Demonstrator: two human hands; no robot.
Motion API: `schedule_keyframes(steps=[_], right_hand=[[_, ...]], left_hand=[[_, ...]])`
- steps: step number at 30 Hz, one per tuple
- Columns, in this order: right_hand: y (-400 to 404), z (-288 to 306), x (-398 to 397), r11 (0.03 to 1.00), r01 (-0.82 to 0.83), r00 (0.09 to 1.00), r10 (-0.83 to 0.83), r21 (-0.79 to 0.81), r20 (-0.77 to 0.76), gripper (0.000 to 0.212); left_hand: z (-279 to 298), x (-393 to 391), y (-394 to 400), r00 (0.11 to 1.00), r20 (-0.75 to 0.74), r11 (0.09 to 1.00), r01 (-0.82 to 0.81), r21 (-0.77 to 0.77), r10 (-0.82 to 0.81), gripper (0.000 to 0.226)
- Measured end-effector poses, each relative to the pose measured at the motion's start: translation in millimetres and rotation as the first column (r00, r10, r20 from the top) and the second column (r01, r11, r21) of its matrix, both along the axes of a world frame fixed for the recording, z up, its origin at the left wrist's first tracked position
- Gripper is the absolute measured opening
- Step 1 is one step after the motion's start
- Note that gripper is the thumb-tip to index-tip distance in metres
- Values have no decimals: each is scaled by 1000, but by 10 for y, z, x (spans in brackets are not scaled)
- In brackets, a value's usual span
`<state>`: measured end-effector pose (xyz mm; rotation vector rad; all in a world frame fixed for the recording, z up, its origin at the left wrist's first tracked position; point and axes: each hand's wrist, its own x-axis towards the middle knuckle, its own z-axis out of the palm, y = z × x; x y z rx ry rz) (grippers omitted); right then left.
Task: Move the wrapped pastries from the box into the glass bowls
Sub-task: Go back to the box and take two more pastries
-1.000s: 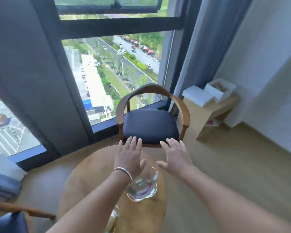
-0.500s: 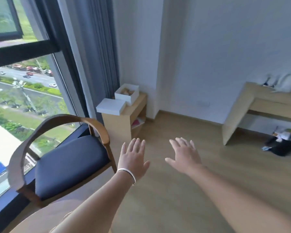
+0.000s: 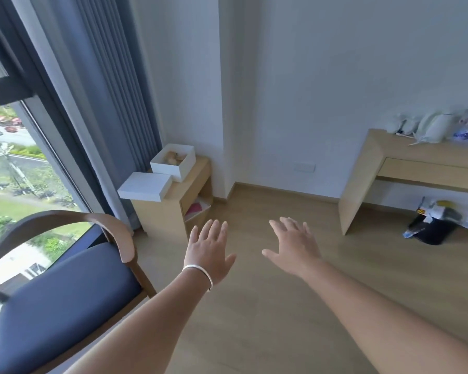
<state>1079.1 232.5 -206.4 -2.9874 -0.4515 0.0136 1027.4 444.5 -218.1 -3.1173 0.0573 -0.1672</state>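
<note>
A pale wooden floor (image 3: 268, 306) is shown filling the lower half of the view, bounded by white walls and, at left, a large window (image 3: 16, 168) hung with a grey-blue curtain (image 3: 111, 98). A wooden armchair (image 3: 60, 290) with a dark blue seat is seen at lower left, in front of the window. A light wooden desk (image 3: 416, 168) is set against the right wall, with white and blue items, too blurred to identify, lined along its top; a dark bag (image 3: 432, 228) with pale wrappings is seen on the floor beneath it. A small wooden side cabinet (image 3: 173, 209) is placed in the corner beside the curtain. On its top a closed white lid or flat box (image 3: 145, 186) lies at the near end, overhanging the edge, and just behind it, apparently touching it, the open white box (image 3: 173, 163) is positioned. Tan shapes, presumably the wrapped pastries (image 3: 174, 157), are visible inside that box, though detail cannot be made out. Both forearms are extended over the floor, well apart from the cabinet. The left hand (image 3: 208, 252), with a white bracelet (image 3: 199, 273) at the wrist, is held palm down with fingers straight, grasping nothing. The right hand (image 3: 295, 249) is likewise spread flat and released, holding nothing.
</note>
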Motion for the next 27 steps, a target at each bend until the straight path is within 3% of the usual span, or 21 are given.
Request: schedule_keyframes(steps=[7, 18, 27], right_hand=[[155, -131, 893, 999, -38, 999, 39, 26, -15, 81], [696, -147, 3124, 999, -52, 998, 52, 18, -31, 82], [1204, -110, 4527, 992, -120, 993, 121, 36, -3, 80]], left_hand=[[-144, 965, 160, 1000, -13, 1000, -12, 10, 12, 80], [-236, 3334, 760, 1000, 5, 999, -31, -30, 31, 80], [-314, 4629, 1267, 994, 21, 994, -105, -12, 105, 79]])
